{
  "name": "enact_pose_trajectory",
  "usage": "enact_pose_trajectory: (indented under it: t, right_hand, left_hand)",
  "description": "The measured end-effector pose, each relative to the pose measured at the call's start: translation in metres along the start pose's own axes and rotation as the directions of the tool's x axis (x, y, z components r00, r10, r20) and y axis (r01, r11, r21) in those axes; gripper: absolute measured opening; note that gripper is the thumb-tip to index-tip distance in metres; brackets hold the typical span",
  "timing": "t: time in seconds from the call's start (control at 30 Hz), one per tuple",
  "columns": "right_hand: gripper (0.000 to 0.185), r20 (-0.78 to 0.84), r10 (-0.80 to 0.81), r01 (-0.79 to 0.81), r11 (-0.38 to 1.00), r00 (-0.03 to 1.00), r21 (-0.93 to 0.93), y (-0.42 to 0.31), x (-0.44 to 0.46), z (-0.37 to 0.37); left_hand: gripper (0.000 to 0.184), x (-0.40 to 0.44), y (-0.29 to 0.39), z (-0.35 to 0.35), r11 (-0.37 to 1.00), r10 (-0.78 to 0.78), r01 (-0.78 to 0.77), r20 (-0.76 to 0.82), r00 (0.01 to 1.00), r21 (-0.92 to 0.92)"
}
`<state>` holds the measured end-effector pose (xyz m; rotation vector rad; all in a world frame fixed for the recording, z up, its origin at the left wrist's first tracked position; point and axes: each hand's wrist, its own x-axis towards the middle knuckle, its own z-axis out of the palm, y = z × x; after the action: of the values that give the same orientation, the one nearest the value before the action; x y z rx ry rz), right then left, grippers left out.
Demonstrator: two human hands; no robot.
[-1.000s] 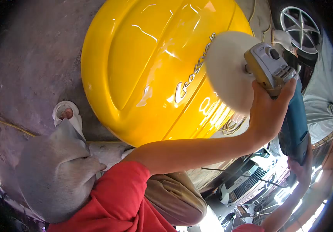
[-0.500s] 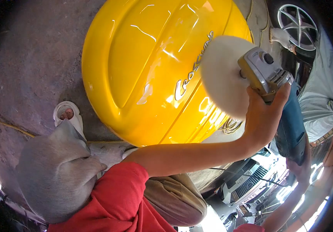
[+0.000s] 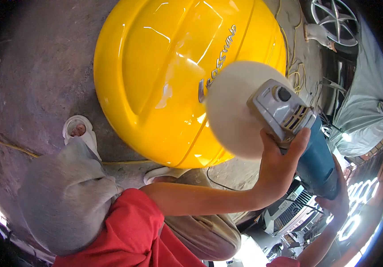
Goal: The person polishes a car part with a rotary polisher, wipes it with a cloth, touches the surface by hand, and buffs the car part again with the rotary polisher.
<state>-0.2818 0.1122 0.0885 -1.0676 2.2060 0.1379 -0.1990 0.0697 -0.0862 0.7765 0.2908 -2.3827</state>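
My left hand (image 3: 280,164) grips the front of a blue and grey polisher (image 3: 320,160), close behind its metal head. At the rear end of the body, my right hand (image 3: 336,202) is wrapped round the handle. The polisher's round white buffing pad (image 3: 233,107) looks smeared and overlaps the lower right of a glossy yellow wheel cover (image 3: 151,89). Whether the pad touches that surface I cannot tell. Silver raised lettering (image 3: 221,60) reading "Crosswind" runs across the cover; its first letters lie close to the pad's edge.
A yellow cord (image 3: 298,73) lies on the concrete floor (image 3: 44,58) right of the cover. A spoked wheel (image 3: 335,20) and a grey sheet (image 3: 365,93) are at the upper right. Grey cloth (image 3: 66,200) covers my left knee. A vehicle front (image 3: 289,211) shows below the polisher.
Both hands have brought the polisher left and down in view, so its pad sits lower beside the lettering. The yellow cover appears slightly higher in view.
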Motion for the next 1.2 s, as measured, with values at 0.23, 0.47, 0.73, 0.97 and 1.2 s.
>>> enact_pose_trajectory:
  t: [0.23,0.47,0.73,0.97,1.2]
  right_hand:
    - [0.120,0.001,0.320,-0.316,0.935,0.947,-0.160,0.052,-0.013,-0.013]
    - [0.118,-0.107,0.195,-0.206,0.972,0.975,-0.110,0.066,-0.001,-0.020]
    - [0.109,-0.204,0.124,-0.181,0.939,0.971,-0.291,0.077,0.014,-0.052]
    - [0.110,-0.190,0.305,-0.349,0.896,0.933,-0.277,0.041,0.015,-0.035]
    - [0.113,-0.005,0.028,-0.028,0.962,1.000,-0.273,-0.004,0.001,-0.010]
  left_hand:
    - [0.073,-0.014,-0.001,-0.005,0.996,0.083,-0.083,-0.004,0.997,-0.043]
    - [0.070,0.013,0.003,0.008,0.998,0.068,-0.068,-0.006,0.998,-0.009]
    - [0.073,0.044,0.013,0.022,0.993,0.115,-0.114,0.073,0.991,-0.016]
    - [0.077,0.021,0.006,0.014,0.997,0.065,-0.065,0.011,0.998,-0.036]
    - [0.078,-0.007,-0.004,-0.001,0.999,0.005,-0.007,-0.031,0.999,-0.051]
